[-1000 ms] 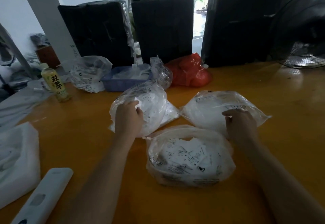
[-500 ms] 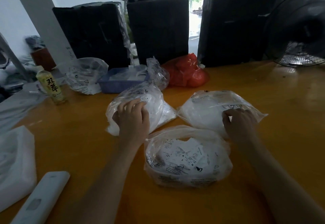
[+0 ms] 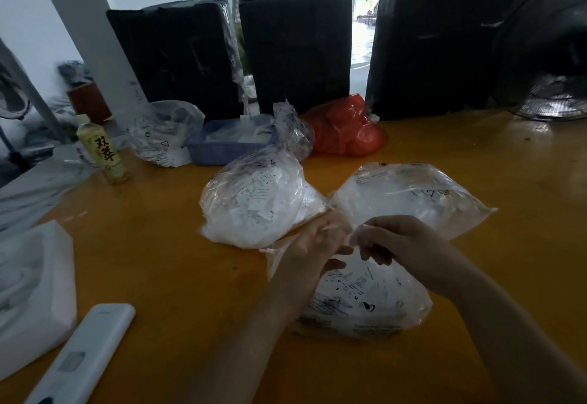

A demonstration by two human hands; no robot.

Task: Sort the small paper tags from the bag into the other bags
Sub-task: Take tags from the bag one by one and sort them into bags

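**Risks at the opening of the near bag**

The near bag (image 3: 365, 295), clear plastic and filled with small printed tags (image 3: 349, 286), lies on the tabletop (image 3: 178, 264) directly in front of the person. Its mouth is gathered between both hands. The left hand (image 3: 314, 245) is partly closed on the film at the left of the mouth; the right hand (image 3: 394, 241) is pinched on the film at the right. Whether a tag is also held cannot be told, since the fingers are blurred.

Two receiving bags lie just beyond. The left bag (image 3: 254, 203) is rounded and full of tags; the right bag (image 3: 409, 197) is flatter, with a handwritten mark on its face. All three bags touch or nearly touch.

Hazards judged from this arrangement:

- Spillage. If the film is pulled unevenly, the near bag may be tipped and tags scattered over the tabletop.
- Tearing. The film appears thin; a hard pull apart at the mouth may split it.
- Mis-sorting. The size letters on the tags are small, and the receiving bags lie close together, so a tag may be dropped into the wrong one.
- Closed mouths. No open mouth is visible on either receiving bag; a tag released over one may slide off.
- Draught. A fan (image 3: 552, 98) stands at the far right; whether it is running cannot be told. If so, loose tags may be blown.
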